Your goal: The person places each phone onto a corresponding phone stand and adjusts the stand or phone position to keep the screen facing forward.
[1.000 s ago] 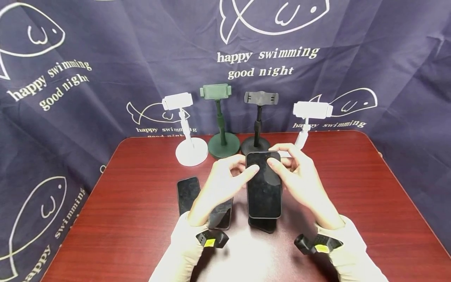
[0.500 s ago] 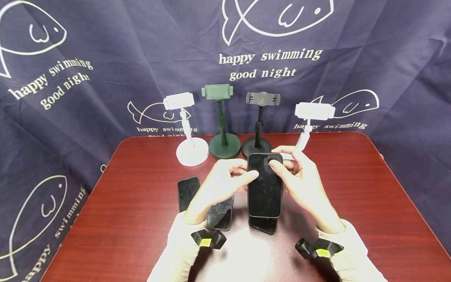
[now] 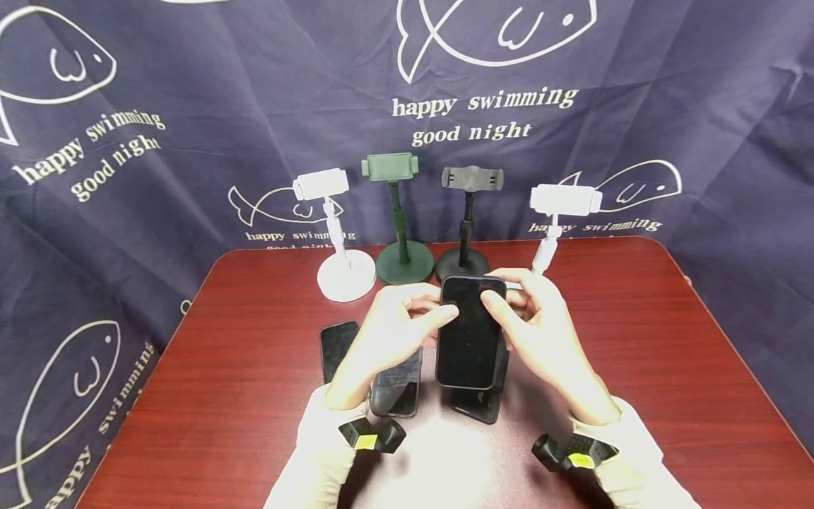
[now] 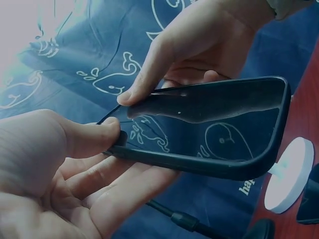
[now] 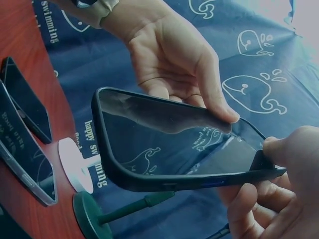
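A smartphone (image 3: 468,346) in a black case is up between both hands, its dark screen toward me. My left hand (image 3: 397,332) pinches the upper left side, thumb on the screen and curled fingers behind. My right hand (image 3: 540,322) holds the upper right corner the same way. In the left wrist view a thin black case rim (image 4: 108,114) runs between the two thumb tips. Fish drawings from the cloth reflect in the glass. Beneath it another phone (image 3: 486,403) lies on the table, partly covered in the head view.
Two more phones, one (image 3: 339,346) at left and one (image 3: 397,389) by my left wrist, lie on the red table (image 3: 254,424). Behind stand a white (image 3: 346,276), a green (image 3: 405,263), a black (image 3: 462,261) and another white phone stand (image 3: 564,199), before a printed cloth (image 3: 318,85).
The held phone has shifted slightly left and tilted a little, uncovering more of the phone beneath. Both hands have moved with it, keeping their grip. The stands are unchanged.
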A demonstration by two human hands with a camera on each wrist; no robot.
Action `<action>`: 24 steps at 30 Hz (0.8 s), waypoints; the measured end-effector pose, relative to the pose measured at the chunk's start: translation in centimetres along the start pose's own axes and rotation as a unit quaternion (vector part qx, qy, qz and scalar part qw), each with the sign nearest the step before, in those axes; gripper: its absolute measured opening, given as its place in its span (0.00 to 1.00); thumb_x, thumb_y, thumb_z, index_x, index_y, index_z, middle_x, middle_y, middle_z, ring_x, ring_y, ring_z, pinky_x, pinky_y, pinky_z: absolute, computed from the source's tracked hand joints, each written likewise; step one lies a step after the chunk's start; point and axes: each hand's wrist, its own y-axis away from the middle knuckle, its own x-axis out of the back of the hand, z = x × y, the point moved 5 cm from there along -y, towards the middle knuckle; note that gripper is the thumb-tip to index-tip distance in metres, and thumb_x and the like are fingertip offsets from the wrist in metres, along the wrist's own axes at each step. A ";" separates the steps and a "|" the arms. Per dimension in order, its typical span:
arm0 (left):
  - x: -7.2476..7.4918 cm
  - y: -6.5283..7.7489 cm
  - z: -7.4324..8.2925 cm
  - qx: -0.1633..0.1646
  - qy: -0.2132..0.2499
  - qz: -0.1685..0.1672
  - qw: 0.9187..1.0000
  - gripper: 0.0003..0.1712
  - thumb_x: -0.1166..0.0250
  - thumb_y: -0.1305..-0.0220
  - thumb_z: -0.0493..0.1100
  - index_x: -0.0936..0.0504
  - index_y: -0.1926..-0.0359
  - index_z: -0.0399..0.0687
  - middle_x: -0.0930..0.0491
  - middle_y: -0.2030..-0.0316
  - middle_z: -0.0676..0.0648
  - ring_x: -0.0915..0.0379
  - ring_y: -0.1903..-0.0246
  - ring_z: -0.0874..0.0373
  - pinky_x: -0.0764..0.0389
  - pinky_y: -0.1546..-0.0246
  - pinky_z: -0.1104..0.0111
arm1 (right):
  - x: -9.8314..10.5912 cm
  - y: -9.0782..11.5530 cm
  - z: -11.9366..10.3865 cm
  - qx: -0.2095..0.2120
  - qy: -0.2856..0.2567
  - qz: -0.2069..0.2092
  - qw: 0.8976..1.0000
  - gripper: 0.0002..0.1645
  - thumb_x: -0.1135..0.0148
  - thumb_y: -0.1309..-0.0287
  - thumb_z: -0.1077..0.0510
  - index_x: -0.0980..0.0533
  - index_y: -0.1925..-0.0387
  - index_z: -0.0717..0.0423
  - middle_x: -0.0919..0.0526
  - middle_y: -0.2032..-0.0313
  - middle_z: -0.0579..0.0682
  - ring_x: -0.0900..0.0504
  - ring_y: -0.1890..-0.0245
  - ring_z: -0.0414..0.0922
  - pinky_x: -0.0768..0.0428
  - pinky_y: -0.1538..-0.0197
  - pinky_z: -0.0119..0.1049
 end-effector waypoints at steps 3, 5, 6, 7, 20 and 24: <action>0.4 0.1 0.3 -0.004 0.002 0.008 1.000 0.05 0.28 0.35 0.43 0.13 0.60 0.49 0.12 0.69 0.49 0.13 0.73 0.57 0.12 0.69 0.61 | -0.1 0.0 0.0 0.009 0.005 -0.002 1.000 0.14 0.35 0.33 0.66 0.22 0.47 0.57 0.14 0.75 0.37 0.28 0.90 0.42 0.28 0.86 0.34; 0.6 0.1 0.5 -0.005 0.017 0.012 1.000 0.06 0.28 0.35 0.43 0.13 0.59 0.48 0.12 0.68 0.48 0.13 0.73 0.57 0.12 0.69 0.60 | 0.0 0.0 -0.1 0.016 0.013 -0.001 1.000 0.13 0.35 0.33 0.66 0.21 0.48 0.57 0.15 0.76 0.37 0.29 0.90 0.40 0.28 0.86 0.34; 0.7 0.1 0.6 -0.002 0.030 0.014 0.999 0.06 0.28 0.35 0.42 0.13 0.59 0.47 0.12 0.67 0.47 0.13 0.73 0.57 0.12 0.69 0.60 | 0.0 0.0 -0.2 0.018 0.016 0.000 1.000 0.13 0.35 0.33 0.66 0.21 0.49 0.57 0.16 0.77 0.36 0.29 0.90 0.40 0.28 0.86 0.33; 0.9 0.2 0.7 -0.002 0.041 0.017 0.999 0.06 0.28 0.35 0.42 0.13 0.59 0.46 0.12 0.67 0.46 0.13 0.74 0.56 0.11 0.69 0.59 | 0.0 0.0 -0.3 0.023 0.017 0.000 1.000 0.12 0.35 0.34 0.67 0.21 0.50 0.57 0.17 0.78 0.36 0.30 0.90 0.39 0.28 0.87 0.33; 3.4 1.3 0.6 0.074 0.086 0.064 0.991 0.16 0.27 0.37 0.41 0.17 0.50 0.41 0.11 0.57 0.40 0.11 0.71 0.52 0.11 0.63 0.57 | -1.5 0.9 0.3 -0.043 0.077 -0.076 0.993 0.14 0.35 0.31 0.58 0.22 0.46 0.55 0.14 0.70 0.50 0.21 0.81 0.43 0.22 0.77 0.35; 4.3 1.6 0.5 0.086 0.087 0.091 0.988 0.19 0.26 0.38 0.42 0.18 0.48 0.41 0.11 0.54 0.40 0.11 0.71 0.51 0.11 0.63 0.56 | -2.2 1.1 0.4 -0.039 0.087 -0.104 0.990 0.12 0.35 0.31 0.57 0.21 0.48 0.54 0.13 0.70 0.49 0.19 0.78 0.41 0.20 0.74 0.35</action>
